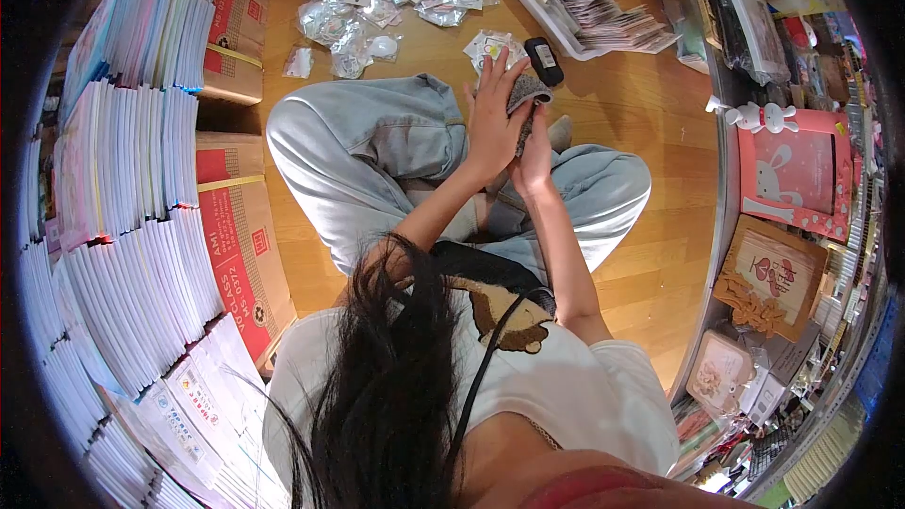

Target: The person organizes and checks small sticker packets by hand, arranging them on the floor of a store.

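Both my hands meet over my crossed legs at a grey cloth. My left hand, its fingers stretched and spread, lies against the cloth's near side. Fingers of my right hand are wrapped round the cloth's lower part, partly hidden behind it. Just beyond the hands a small black object with a pale label lies on the floor. Beside it is a small clear packet, partly covered by my fingertips.
Many clear packets lie on the wooden floor ahead. A white tray holds a spread of cards. Stacked books and cartons line the left; shelves with a pink frame stand at the right.
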The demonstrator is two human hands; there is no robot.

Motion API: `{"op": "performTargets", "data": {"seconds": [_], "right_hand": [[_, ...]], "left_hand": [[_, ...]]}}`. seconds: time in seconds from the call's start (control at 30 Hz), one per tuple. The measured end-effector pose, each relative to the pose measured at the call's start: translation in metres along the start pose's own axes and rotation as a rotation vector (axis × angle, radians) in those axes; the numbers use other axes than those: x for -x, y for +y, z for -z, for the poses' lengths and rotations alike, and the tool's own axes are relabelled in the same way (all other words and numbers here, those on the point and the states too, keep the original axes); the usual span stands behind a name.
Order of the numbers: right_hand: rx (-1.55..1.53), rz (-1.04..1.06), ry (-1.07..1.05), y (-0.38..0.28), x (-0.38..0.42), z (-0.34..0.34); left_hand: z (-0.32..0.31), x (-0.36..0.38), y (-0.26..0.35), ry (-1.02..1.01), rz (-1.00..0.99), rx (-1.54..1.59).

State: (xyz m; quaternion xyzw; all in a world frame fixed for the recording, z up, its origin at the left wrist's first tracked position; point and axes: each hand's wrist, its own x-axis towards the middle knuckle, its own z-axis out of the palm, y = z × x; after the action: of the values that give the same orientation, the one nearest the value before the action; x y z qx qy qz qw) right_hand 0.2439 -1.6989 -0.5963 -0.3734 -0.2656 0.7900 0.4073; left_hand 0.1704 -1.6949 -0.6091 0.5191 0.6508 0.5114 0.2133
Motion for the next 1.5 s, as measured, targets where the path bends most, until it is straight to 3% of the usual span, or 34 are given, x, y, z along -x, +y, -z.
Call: {"op": "performTargets", "data": {"seconds": [0.07,0.17,0.27,0.37,0.47,0.6,0.7,0.8,0.93,1.0,1.03,1.13,1.23,1.27,1.43,1.5], "right_hand": [[0.035,0.002,-0.011,0.004,0.000,0.000],[0.144,0.056,-0.061,0.021,-0.007,0.015],[0.280,0.167,-0.098,0.030,-0.013,0.025],[0.342,0.163,-0.078,0.018,-0.005,0.018],[0.313,0.180,-0.023,0.008,-0.010,0.018],[0.272,0.254,0.019,0.016,-0.019,0.020],[0.012,0.032,0.075,0.028,-0.010,0.010],[0.095,0.052,-0.045,0.028,-0.011,0.019],[0.382,0.142,-0.102,0.028,-0.009,0.020],[0.310,0.115,-0.043,0.020,-0.004,0.014],[0.274,0.101,-0.013,0.015,-0.003,0.011],[0.134,0.088,0.137,0.002,-0.004,0.004],[0.008,-0.033,0.200,0.011,0.001,-0.006],[-0.040,-0.070,0.249,0.015,0.002,-0.004],[0.064,0.055,0.045,0.018,-0.007,0.003],[0.154,0.050,0.044,0.020,-0.008,0.000]], "left_hand": [[0.004,-0.005,-0.001,0.052,-0.022,-0.073],[0.016,-0.022,-0.005,-0.018,0.147,0.089],[0.014,-0.032,-0.024,0.059,0.042,-0.058],[0.016,-0.049,-0.069,0.022,0.252,-0.054],[0.029,-0.053,-0.094,0.215,0.295,0.222],[0.036,-0.017,-0.024,0.150,0.079,0.350],[0.023,-0.001,-0.007,0.113,-0.218,-0.331],[0.017,-0.017,-0.021,0.115,-0.158,-0.115],[0.022,-0.037,-0.058,0.065,0.083,0.304],[0.032,-0.042,-0.065,0.072,0.195,0.379],[0.036,-0.037,-0.052,0.166,0.127,0.349],[0.033,-0.005,-0.018,0.068,0.072,0.331],[0.016,0.015,-0.003,-0.046,-0.165,-0.261],[0.014,0.014,-0.006,-0.062,-0.162,-0.236],[0.017,-0.011,-0.011,-0.031,-0.155,-0.299],[0.020,-0.023,-0.030,-0.011,-0.072,-0.037]]}}
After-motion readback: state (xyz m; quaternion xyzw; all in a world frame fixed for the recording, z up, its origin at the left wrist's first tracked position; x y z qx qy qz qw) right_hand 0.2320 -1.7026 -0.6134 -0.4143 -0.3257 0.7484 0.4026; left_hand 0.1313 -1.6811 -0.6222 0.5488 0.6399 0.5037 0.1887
